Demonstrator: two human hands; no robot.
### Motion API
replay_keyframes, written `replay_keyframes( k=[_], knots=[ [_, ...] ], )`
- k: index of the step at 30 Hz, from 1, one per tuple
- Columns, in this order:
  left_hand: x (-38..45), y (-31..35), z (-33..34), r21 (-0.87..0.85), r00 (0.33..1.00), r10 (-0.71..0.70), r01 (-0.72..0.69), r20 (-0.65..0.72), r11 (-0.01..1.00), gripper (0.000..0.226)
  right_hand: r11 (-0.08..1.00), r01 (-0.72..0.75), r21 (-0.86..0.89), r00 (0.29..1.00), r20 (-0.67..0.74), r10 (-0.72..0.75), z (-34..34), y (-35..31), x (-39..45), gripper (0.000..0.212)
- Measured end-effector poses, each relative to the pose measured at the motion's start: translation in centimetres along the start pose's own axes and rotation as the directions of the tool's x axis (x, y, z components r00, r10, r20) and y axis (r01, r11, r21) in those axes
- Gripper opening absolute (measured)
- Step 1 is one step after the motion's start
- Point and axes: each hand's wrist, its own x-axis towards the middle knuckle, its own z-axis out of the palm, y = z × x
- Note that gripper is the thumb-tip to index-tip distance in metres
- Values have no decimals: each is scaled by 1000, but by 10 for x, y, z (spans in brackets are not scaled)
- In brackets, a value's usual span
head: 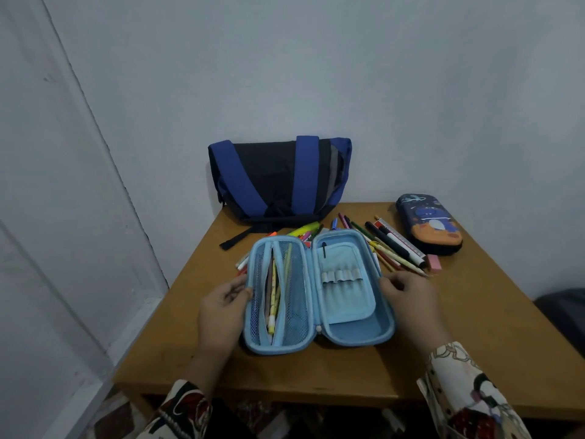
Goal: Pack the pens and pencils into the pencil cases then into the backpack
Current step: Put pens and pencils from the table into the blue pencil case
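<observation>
Now the light blue pencil case [319, 294] lies spread open on the brown wooden table [474, 337], left hand [221, 315] pinching its left rim, right hand [408, 294] fingers curled on its right rim. Beyond the fingertips lie loose pens [387, 245], a second pencil case [429, 223] and the backpack [278, 179] against a pale wall [316, 74].

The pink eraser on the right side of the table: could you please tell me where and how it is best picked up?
Pinch the pink eraser across its two long sides, coming straight down from above with the right hand, which is nearest. It lies flat as a small block, and pencils crowd its left edge, so a sideways approach looks likely to knock them.
</observation>
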Motion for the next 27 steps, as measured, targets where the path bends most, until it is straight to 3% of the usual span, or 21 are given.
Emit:
replay_keyframes(
  k=[7, 14, 19, 23, 25, 27],
  knots=[
    [-5, 1, 16, -4, 1000, -3, 3, 23, 1000, 27, 998, -44, -42, 999, 12, 45, -14, 16, 4, 15],
    [2, -7, 3, -5, 998, -60, 60, -20, 998, 22, 997, 23, -67, 994, 106, -16, 5, 11, 8, 19],
    [11, -12, -8, 3, 996, -78, 78, -43, 997, 27, 999, 38, -36, 995, 97, -35, 12, 10, 23, 19],
    [14, -15, -8, -34, 992, -121, 120, -42, 992, 25, 950, 133, -284, 946, -249, -206, 6, 28, 53, 23],
    [14, -15, -7, -49, 990, -132, 130, -43, 990, 23, 910, 109, -399, 942, -252, -223, 1, 41, 72, 27],
    [13, -14, -6, -65, 991, -129, 126, -44, 990, 21, 868, 104, -485, 965, -161, -206, -2, 50, 87, 36]
  ],
)
